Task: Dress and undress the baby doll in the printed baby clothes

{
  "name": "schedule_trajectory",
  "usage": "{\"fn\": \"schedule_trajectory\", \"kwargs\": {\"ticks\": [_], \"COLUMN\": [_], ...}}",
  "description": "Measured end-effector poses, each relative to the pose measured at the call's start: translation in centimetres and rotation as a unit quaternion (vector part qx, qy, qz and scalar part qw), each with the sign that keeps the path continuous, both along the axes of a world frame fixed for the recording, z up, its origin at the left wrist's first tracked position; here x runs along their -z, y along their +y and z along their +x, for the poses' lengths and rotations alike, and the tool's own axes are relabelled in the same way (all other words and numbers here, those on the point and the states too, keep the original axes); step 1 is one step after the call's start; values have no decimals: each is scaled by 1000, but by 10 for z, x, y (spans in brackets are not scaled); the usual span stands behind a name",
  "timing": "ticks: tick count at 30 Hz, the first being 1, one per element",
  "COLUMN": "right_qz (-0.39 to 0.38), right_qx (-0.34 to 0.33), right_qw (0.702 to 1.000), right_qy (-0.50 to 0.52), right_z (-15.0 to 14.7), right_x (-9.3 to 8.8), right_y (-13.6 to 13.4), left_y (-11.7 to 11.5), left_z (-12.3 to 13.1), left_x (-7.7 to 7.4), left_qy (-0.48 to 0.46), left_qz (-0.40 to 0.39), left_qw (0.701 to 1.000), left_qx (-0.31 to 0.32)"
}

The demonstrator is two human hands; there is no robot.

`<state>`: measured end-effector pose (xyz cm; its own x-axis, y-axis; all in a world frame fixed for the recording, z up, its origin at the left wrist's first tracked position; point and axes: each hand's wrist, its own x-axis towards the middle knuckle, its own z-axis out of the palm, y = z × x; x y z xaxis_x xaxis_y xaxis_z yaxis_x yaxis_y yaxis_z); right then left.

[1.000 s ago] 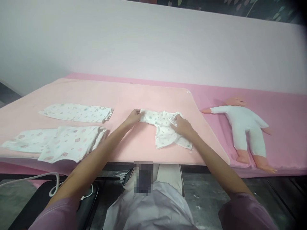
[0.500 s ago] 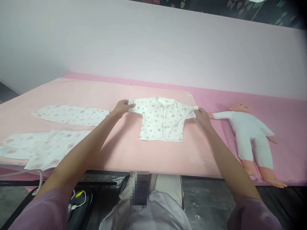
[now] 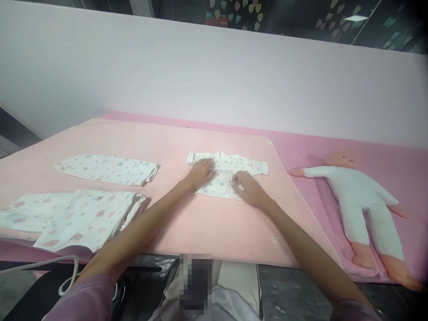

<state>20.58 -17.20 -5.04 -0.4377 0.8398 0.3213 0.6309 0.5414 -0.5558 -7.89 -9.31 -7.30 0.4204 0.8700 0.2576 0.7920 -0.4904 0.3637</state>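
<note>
A small white baby shirt (image 3: 227,168) with a coloured print lies spread flat, front up, on the light pink mat (image 3: 207,223). My left hand (image 3: 201,172) rests flat on the shirt's left half, fingers stretched out. My right hand (image 3: 246,187) lies on the shirt's lower right part, fingers loosely bent and pressing the cloth. Neither hand lifts anything. Both sleeves of the shirt stick out sideways.
A printed garment (image 3: 109,169) lies flat at the left, and a stack of similar folded clothes (image 3: 72,217) sits at the near left edge. A doll (image 3: 359,198) in a white suit lies on the darker pink cover at the right. A white cable (image 3: 50,263) hangs below the table.
The shirt was crumpled, then held out by both sleeve ends, and now lies flat on the mat. Both hands have let go of the sleeves and moved inward onto its front.
</note>
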Motion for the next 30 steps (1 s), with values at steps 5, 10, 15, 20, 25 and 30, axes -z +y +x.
{"fn": "schedule_trajectory", "kwargs": {"ticks": [5,10,15,20,25,30], "right_qz": [-40,-57,-4,123,106,115], "right_qx": [-33,-40,-17,77,68,113], "right_qw": [999,998,1000,989,987,974], "right_qy": [-10,-11,-3,-22,-103,-160], "right_z": [-7,-3,0,20,32,1], "right_x": [11,10,18,40,47,17], "right_y": [-6,-5,-3,22,74,42], "left_y": [-7,16,53,64,63,42], "left_z": [2,12,38,50,49,54], "left_x": [10,4,2,8,14,-9], "left_qy": [38,55,65,114,107,-14], "left_qz": [-34,18,-44,-60,-54,66], "left_qw": [998,998,996,990,990,992], "left_qx": [21,-2,-30,-64,-74,-102]}}
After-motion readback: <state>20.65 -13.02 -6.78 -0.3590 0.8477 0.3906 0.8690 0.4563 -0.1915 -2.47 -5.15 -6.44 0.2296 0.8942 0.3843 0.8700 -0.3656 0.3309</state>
